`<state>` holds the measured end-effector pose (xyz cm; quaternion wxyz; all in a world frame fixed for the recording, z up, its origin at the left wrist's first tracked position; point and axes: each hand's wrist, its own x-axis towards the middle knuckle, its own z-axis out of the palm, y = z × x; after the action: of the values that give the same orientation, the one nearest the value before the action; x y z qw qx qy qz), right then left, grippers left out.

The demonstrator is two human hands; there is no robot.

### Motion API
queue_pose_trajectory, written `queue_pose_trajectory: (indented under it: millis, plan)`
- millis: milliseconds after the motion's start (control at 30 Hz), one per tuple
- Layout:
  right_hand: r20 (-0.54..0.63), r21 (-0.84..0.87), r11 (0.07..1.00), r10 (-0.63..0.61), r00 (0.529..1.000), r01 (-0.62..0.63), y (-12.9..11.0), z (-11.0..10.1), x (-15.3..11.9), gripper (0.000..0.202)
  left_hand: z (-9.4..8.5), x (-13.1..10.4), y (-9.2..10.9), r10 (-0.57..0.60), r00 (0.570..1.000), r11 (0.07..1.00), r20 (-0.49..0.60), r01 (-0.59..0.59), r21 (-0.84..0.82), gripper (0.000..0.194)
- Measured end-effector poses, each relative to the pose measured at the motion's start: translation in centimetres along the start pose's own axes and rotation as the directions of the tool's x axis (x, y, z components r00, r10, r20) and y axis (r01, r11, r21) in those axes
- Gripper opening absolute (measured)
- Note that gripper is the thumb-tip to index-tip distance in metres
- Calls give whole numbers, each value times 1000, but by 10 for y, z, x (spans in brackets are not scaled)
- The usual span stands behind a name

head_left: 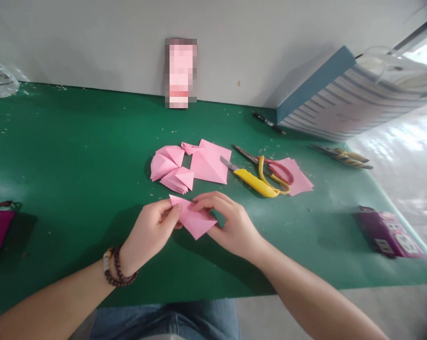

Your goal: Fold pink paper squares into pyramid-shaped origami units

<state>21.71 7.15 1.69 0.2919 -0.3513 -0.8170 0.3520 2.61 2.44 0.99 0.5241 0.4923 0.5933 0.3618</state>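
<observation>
Paper [195, 221], pink, folded, is btwn hands nr bench [75, 151] front edge; L hand [153, 230] pinches L corner, R hand [236, 224] R side; long axis L–R, R end nearer edge.

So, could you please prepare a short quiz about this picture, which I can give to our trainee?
1. True or false: the left hand and the right hand hold the same folded pink paper.

2. Which of these lies closest to the striped bag?
A) the scissors
B) the pen
C) the yellow knife

3. Fill in: the person wears the beaded bracelets on the ____ side.

Key: 1. True. 2. B. 3. Left.
</observation>
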Motion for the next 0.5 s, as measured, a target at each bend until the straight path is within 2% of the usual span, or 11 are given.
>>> queue_pose_trajectory:
  millis: [233, 400, 500]
  plan:
    - [-1, 32, 997, 66, 998, -66, 0, -1, -1, 22, 0, -6, 7, 143, 989, 965, -27, -134, 226, 32]
    - [4, 37, 990, 133, 991, -133, 0, -1, 1, 22, 3, -8, 12, 240, 965, 957, 106, -254, 140, 21]
    - [25, 44, 984, 170, 985, -171, 2, -1, 1, 24, 5, -8, 12, 268, 955, 953, 122, -282, 113, 22]
